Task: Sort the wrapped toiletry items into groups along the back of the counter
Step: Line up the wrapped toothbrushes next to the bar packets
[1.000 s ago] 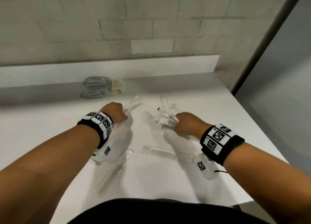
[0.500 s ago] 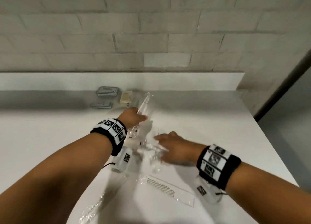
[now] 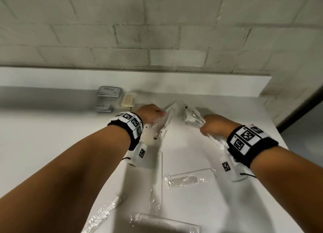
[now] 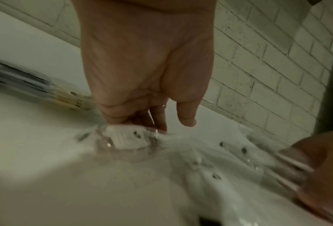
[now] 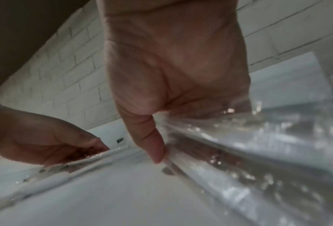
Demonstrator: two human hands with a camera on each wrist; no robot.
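My left hand (image 3: 156,113) grips a wrapped toothbrush (image 3: 168,116) just above the white counter (image 3: 52,145), close to the back. In the left wrist view the fingers (image 4: 157,113) curl round the wrapper, and the brush head (image 4: 126,137) shows below them. My right hand (image 3: 208,123) holds a bundle of clear-wrapped toothbrushes (image 3: 191,117) a little to the right. The right wrist view shows its thumb (image 5: 154,146) pressed on the crinkled wrappers (image 5: 239,145). Two wrapped combs (image 3: 183,180) (image 3: 157,223) lie near the front.
Two stacks of grey packets (image 3: 109,91) (image 3: 103,107) and a cream soap bar (image 3: 128,101) sit at the back left against the upstand (image 3: 209,84). Long wrapped items (image 3: 103,213) (image 3: 157,183) lie near the front. The counter ends at the right edge (image 3: 272,131).
Both hands have moved toward the back of the counter, carrying their wrapped toothbrushes. The right hand, which was reaching over the pile, now grips a bundle.
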